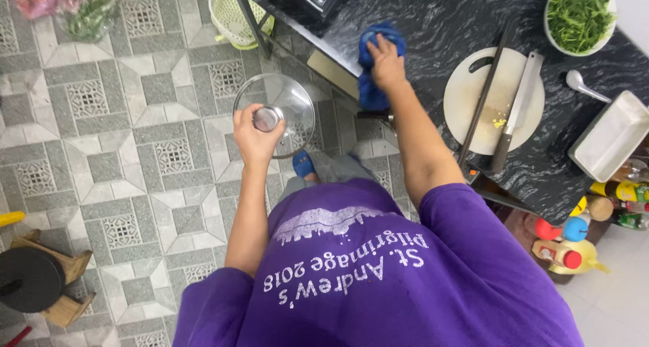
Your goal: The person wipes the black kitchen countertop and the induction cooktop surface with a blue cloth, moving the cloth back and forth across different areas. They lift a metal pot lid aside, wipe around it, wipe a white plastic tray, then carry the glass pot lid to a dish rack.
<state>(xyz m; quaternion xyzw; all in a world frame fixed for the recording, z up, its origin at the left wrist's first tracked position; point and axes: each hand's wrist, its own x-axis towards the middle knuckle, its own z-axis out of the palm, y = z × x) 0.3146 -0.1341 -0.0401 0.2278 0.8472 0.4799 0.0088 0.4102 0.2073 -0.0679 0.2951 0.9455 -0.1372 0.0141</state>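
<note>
— Since there is only the head view, we start there: what do we make of our two hands?

— They are well apart. Our left hand (253,134) is out over the tiled floor (135,151), fingers closed round the metal knob (268,118) of a glass lid (291,97). Our right hand (387,61) lies flat, fingers spread, on a blue cloth (370,90) at the edge of the dark marbled counter (433,22).

— Why hold the lid out there, away from the counter?

— We judge it is held by the knob, off to the side at waist height, so that it is clear of the surface under the cloth. The glass faces us, nearly level.

— And the cloth?

— It is bunched under our palm and hangs partly over the counter's edge. The flat hand suggests that we are pressing down on it, not lifting it.

— What lies round about?

— To the right of the cloth is a round white cutting board (473,127), with a knife (517,110) and a long dark stick (483,97) laid across it and a few yellow scraps between them. Beyond are a bowl of chopped greens (580,15), a white spoon (581,84) and a white rectangular tray (612,136). Bottles (574,249) stand on the floor below the counter's end, and a pale basket (233,19) sits near its far leg.
</note>
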